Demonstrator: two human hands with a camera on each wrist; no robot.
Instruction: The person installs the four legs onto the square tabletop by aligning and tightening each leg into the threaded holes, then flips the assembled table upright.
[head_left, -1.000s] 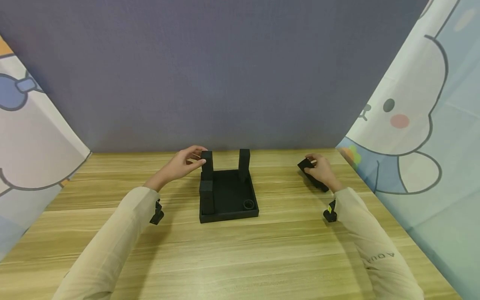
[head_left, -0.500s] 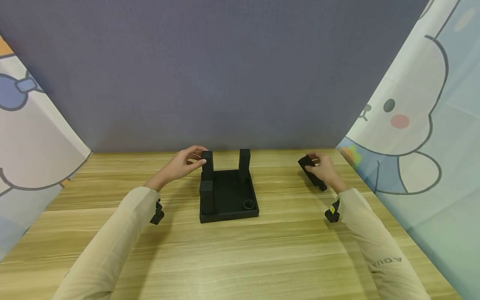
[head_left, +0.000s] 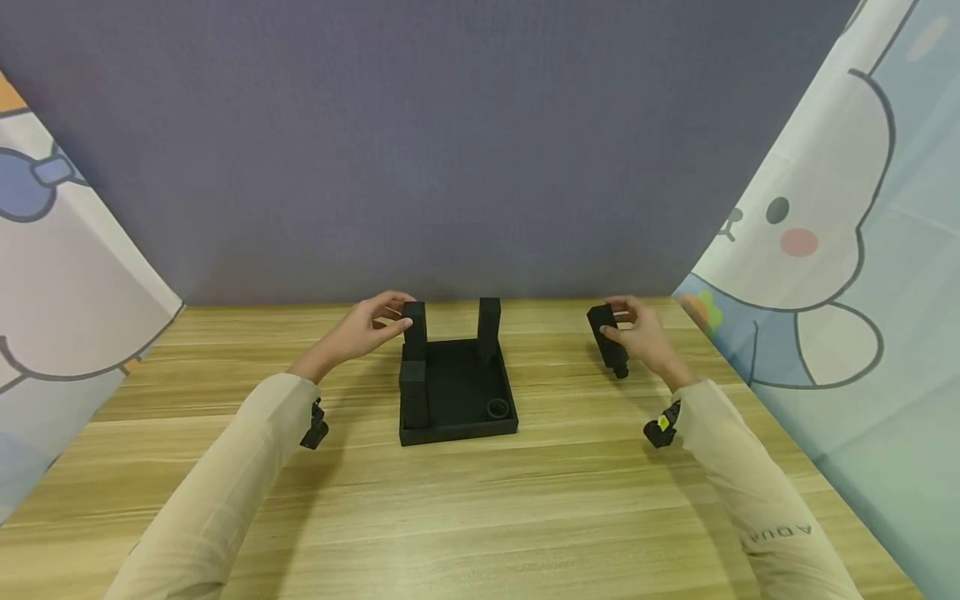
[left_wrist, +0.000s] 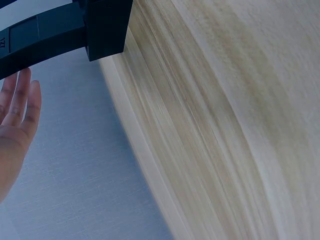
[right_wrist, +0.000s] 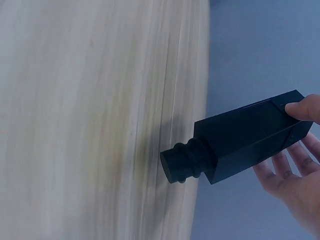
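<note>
Fingers and thumb of the right hand (head_left: 642,337) pinch a loose leg (right_wrist: 245,137), tilted, toward the tabletop's (head_left: 570,500) far right corner; the left hand (head_left: 367,327) pinches the standing leg (head_left: 416,340) at the tray's (head_left: 457,433) far left corner. Probably leg-fitting: next calls for bringing the stub (right_wrist: 177,162) down over the bare socket (head_left: 497,409) (near right corner), then likely turning.

A booth-like spot, screened in around my table (head_left: 555,508)
I see wood grain across the lower half of the frame, a plain grey panel (head_left: 450,150) filling the upper middle, a cartoon-printed sheet (head_left: 67,283) at far left and a creased cartoon sheet (head_left: 900,408) at far right; home, office or workshop, I cannot tell.
</note>
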